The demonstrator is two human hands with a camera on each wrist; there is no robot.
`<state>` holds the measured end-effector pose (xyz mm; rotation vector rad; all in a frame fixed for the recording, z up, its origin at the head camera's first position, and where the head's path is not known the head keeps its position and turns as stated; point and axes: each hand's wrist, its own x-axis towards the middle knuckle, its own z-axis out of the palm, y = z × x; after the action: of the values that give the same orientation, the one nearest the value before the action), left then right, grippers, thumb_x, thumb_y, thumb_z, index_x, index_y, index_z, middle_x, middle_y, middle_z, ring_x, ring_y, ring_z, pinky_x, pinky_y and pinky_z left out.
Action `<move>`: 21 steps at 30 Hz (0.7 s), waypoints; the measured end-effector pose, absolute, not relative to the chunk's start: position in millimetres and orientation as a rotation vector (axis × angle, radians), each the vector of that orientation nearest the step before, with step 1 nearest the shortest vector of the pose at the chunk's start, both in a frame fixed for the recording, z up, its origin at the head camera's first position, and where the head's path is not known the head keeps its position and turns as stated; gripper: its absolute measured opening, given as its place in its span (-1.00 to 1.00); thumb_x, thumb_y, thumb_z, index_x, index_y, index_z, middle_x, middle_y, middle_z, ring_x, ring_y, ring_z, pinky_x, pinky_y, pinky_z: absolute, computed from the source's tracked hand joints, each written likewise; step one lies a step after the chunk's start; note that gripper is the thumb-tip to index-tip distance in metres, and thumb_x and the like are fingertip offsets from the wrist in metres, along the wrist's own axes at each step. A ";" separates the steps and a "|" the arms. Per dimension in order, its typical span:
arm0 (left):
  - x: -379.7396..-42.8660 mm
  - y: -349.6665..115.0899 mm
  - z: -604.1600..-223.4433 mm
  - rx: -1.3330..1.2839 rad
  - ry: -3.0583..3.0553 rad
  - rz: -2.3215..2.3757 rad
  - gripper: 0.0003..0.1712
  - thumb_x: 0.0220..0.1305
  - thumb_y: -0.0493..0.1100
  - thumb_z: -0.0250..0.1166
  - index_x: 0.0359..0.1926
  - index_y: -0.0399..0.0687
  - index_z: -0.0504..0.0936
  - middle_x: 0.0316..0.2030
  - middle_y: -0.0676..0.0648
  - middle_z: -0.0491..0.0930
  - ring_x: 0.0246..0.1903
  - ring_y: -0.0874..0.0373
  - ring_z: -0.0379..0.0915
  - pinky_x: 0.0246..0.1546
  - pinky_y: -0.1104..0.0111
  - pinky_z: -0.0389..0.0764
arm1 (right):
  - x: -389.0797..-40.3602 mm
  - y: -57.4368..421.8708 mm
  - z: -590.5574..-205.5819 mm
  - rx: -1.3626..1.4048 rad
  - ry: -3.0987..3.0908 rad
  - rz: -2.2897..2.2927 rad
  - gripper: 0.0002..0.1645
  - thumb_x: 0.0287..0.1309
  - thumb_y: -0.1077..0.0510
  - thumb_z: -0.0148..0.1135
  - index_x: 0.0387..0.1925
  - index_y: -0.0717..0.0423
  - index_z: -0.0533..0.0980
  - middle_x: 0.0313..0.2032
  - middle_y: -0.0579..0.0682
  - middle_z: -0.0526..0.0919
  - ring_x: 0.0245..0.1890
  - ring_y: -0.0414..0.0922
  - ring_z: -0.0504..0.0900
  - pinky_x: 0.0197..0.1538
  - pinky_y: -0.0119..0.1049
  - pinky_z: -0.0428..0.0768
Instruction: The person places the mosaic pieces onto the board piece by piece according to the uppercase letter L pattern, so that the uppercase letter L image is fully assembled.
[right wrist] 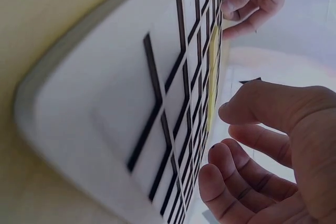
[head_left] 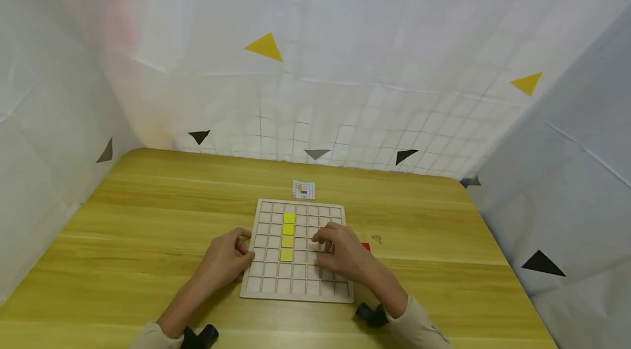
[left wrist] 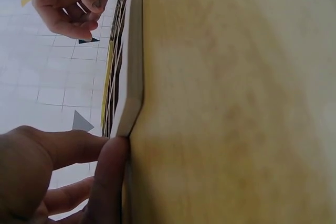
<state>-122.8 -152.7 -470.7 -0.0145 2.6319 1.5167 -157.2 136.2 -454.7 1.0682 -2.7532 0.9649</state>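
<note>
A pale wooden grid board (head_left: 298, 299) lies on the table, its cells marked by grooves. Several yellow square tiles (head_left: 287, 241) form one column left of its middle. My left hand (head_left: 224, 258) grips the board's left edge; in the left wrist view the thumb (left wrist: 111, 174) presses its side. Over the right half of the board hovers my right hand (head_left: 345, 253), fingers loosely bent. The right wrist view shows nothing between the thumb and fingertips (right wrist: 212, 182). Beyond that hand a red piece (head_left: 366, 246) peeks out, mostly hidden.
Behind the board lies a small printed card (head_left: 303, 189) with a grid and coloured marks. White sheeting (head_left: 345, 91) with yellow and black triangles surrounds the wooden table (head_left: 148, 217) at the back and sides. Both wrists carry black camera mounts (head_left: 372, 316).
</note>
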 end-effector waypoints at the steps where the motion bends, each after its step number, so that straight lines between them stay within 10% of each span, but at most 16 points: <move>1: -123.0 -152.6 -470.6 -0.014 2.631 1.517 -0.51 0.16 -0.38 0.38 0.13 -0.32 0.54 -0.42 -0.06 0.51 -0.62 0.15 0.50 -0.73 0.31 0.59 | -157.3 138.9 -454.4 1.059 -2.756 0.963 -0.69 -0.03 0.33 0.42 -0.15 0.18 0.66 -0.28 -0.01 0.61 -0.38 -0.13 0.56 -0.36 -0.39 0.59; 21: -125.2 -152.4 -472.6 -0.011 2.636 1.507 -0.52 0.16 -0.37 0.38 0.13 -0.30 0.54 -0.41 -0.06 0.52 -0.62 0.16 0.50 -0.73 0.31 0.60 | -156.0 183.8 -454.0 0.892 -2.817 0.931 -0.68 -0.05 0.34 0.45 -0.17 0.18 0.65 -0.33 -0.02 0.58 -0.44 -0.12 0.51 -0.40 -0.40 0.56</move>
<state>-125.2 -152.4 -472.6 -0.0107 2.6357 1.5074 -156.0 183.8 -454.0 0.8922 -2.8171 0.9309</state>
